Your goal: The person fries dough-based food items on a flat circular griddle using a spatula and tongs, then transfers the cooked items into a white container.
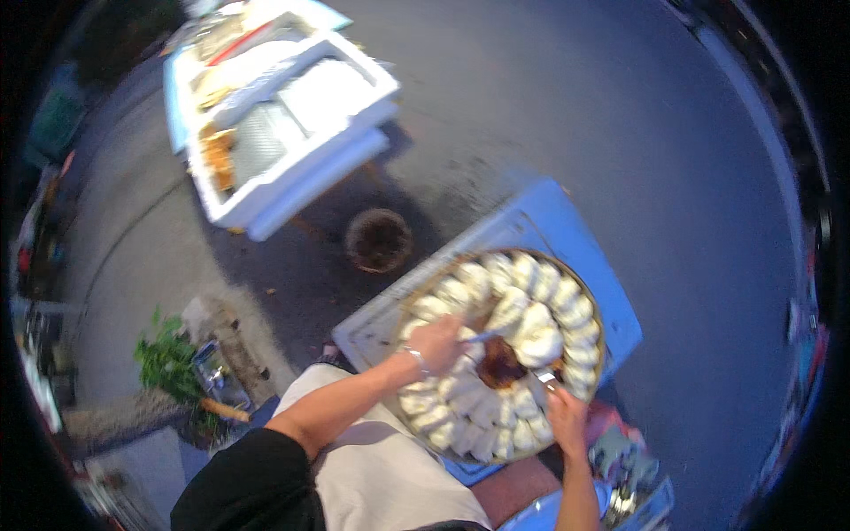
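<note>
A large round pan (pixel 597 345) lies before me, filled with rings of pale pan-fried dumplings or buns (pixel 526 273). Near its middle is a browned patch (pixel 501 364), with a bigger pale piece (pixel 538 335) beside it. My left hand (pixel 438 345), with a bracelet at the wrist, reaches over the pan's left side and grips a thin bluish utensil (pixel 481 336) that points toward the middle. At the lower right, my right hand (pixel 566 418) grips a metal utensil (pixel 546 377), perhaps a spatula, its end by the browned patch. Blur hides finer detail.
The pan stands on a blue table (pixel 564 216). Farther off, a white foam box (pixel 299 113) with trays and food sits on a stand. A round bin or bucket (pixel 379 240) is on the pavement between. Green leafy plants (pixel 163 355) are at left, a blue basket (pixel 647 508) at lower right.
</note>
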`<state>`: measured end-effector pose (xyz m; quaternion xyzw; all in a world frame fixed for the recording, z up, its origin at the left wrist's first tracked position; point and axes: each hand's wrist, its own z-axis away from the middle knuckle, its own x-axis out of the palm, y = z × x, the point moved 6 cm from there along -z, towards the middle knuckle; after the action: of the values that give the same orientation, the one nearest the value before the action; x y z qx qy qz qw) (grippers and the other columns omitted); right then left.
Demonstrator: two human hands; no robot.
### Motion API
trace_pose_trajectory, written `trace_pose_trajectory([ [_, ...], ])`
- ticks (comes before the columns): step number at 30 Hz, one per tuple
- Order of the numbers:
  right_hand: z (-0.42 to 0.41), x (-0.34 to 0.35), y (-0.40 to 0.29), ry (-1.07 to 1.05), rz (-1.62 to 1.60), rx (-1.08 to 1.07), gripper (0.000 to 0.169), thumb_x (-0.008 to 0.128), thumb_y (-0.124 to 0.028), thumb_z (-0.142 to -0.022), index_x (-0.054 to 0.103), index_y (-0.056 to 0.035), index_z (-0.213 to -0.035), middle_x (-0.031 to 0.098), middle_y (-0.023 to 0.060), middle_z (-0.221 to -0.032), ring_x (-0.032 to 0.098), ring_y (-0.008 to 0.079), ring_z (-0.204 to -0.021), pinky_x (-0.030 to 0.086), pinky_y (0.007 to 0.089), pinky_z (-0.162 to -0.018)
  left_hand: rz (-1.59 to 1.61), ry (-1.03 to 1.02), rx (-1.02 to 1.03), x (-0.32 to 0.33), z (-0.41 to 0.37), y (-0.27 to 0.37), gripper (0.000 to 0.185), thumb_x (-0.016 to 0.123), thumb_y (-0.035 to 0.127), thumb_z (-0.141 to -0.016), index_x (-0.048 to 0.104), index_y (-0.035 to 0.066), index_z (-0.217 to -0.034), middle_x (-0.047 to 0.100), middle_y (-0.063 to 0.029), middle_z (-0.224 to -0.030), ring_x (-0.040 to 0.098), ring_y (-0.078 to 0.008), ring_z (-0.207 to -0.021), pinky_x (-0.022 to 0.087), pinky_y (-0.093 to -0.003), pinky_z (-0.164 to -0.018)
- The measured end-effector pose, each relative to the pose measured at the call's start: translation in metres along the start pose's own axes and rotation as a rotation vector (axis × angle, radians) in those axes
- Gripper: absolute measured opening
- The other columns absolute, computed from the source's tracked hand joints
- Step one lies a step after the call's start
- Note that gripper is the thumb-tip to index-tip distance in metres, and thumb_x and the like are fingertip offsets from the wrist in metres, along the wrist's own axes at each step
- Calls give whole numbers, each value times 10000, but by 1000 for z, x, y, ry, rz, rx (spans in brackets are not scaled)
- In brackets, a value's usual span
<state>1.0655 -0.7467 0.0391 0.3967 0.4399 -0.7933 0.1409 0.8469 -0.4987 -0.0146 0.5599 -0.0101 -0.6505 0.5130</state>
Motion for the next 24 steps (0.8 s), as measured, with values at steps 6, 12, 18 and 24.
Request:
trace_pose_trajectory([
  [6, -59, -6, -157, -95, -40, 4, 207, 533, -154, -937, 624, 7, -843, 559, 84, -621, 559, 171, -561, 417, 358, -535, 57, 201, -21, -125, 22, -38, 505, 663, 386, -912, 490, 38, -1234, 620, -207, -988, 675, -407, -879, 538, -504, -715],
  [12, -143, 83, -320, -138, -104, -100, 246, 528, -193, -953, 632, 10, -860, 570, 67, -602, 570, 165, -555, 435, 351, -540, -18, 315, -168, -269, 45, -172, 504, 617, 406, -934, 492, 36, -1253, 623, -217, -1056, 679, -412, -904, 555, -507, -759],
  [18, -226, 230, -455, -182, -387, -159, 239, 551, -194, -962, 691, -2, -984, 577, 52, -614, 555, 132, -566, 445, 319, -546, -94, 401, -219, -395, 59, -338, 526, 634, 410, -923, 489, 63, -1291, 628, -204, -1087, 665, -410, -959, 535, -504, -817],
  [24, -282, 361, -566, -216, -359, -142, 336, 510, -271, -950, 689, 9, -898, 605, 168, -656, 621, 262, -618, 487, 408, -628, -185, 392, -279, -468, 67, -489, 594, 637, 393, -925, 470, 59, -1387, 618, -219, -1185, 652, -398, -1032, 539, -482, -851],
])
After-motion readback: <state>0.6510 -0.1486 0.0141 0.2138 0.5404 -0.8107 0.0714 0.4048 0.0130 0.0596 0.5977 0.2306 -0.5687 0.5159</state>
